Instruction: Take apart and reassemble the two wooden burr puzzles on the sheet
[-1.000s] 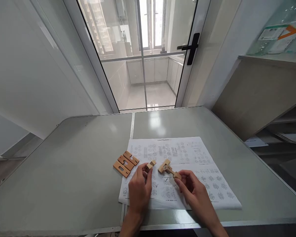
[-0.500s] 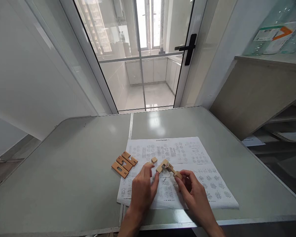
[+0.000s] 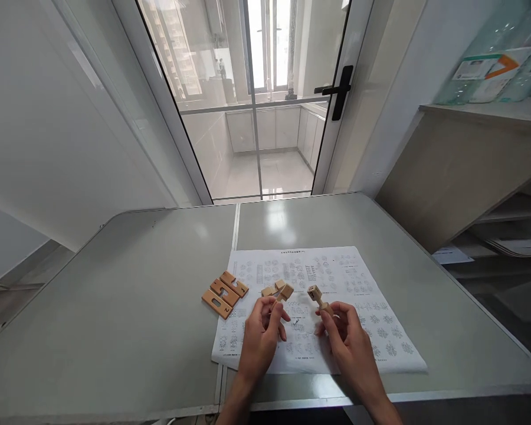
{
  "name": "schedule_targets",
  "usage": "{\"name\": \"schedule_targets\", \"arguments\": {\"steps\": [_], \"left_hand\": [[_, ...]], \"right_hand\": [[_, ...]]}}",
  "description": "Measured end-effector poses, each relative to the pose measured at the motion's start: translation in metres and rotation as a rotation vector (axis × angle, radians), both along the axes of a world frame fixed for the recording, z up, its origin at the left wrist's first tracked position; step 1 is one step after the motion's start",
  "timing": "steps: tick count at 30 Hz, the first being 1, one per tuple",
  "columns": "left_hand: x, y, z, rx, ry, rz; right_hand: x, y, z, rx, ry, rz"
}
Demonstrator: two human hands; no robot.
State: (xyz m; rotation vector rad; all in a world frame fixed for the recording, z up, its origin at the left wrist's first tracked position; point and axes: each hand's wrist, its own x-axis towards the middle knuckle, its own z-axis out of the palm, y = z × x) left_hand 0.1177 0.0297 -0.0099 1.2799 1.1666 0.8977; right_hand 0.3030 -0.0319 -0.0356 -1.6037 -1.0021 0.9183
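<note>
My left hand (image 3: 262, 330) is closed, thumb and fingers pinching a pale wooden puzzle piece (image 3: 286, 291) whose blocky end sticks up past the fingertips. In my right hand (image 3: 347, 330) the fingers grip the near end of another wooden puzzle piece (image 3: 315, 293), narrow in the middle with a marked block at its far end. The two held pieces are apart. Just beyond my left hand, more pale wood (image 3: 269, 291) lies on the printed sheet (image 3: 336, 265), partly hidden by the held piece. Both hands are above this sheet of small line diagrams.
Left of my left hand, three brown wooden plates (image 3: 225, 294) with cut-outs and numbers lie side by side, overlapping the sheet's edge. The grey-green table (image 3: 128, 319) has a metal seam. Behind it stands a glass door (image 3: 274, 141); bottles (image 3: 491, 71) sit on a shelf at right.
The wooden pieces that were close together between my hands are now separated. My left hand has drawn back slightly and holds one; my right hand has lifted and tilted the other.
</note>
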Motion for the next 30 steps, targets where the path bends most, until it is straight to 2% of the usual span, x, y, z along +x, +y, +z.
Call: {"name": "schedule_targets", "arguments": {"steps": [5, 11, 16, 21, 30], "left_hand": [[-0.002, -0.002, 0.003, -0.113, -0.164, -0.041], [-0.003, -0.009, -0.002, -0.113, -0.192, -0.061], [-0.006, -0.013, 0.000, -0.104, -0.129, -0.106], [-0.008, -0.013, 0.008, -0.126, -0.136, -0.229], [-0.015, -0.014, 0.018, -0.159, -0.182, -0.273]], "right_hand": [[-0.004, 0.000, 0.010, 0.049, 0.110, 0.064], [-0.022, 0.003, 0.029, 0.075, 0.328, 0.181], [-0.030, 0.008, 0.025, 0.066, 0.375, 0.278], [-0.030, 0.007, 0.019, 0.050, 0.423, 0.270], [-0.035, 0.001, 0.024, 0.024, 0.487, 0.310]]}}
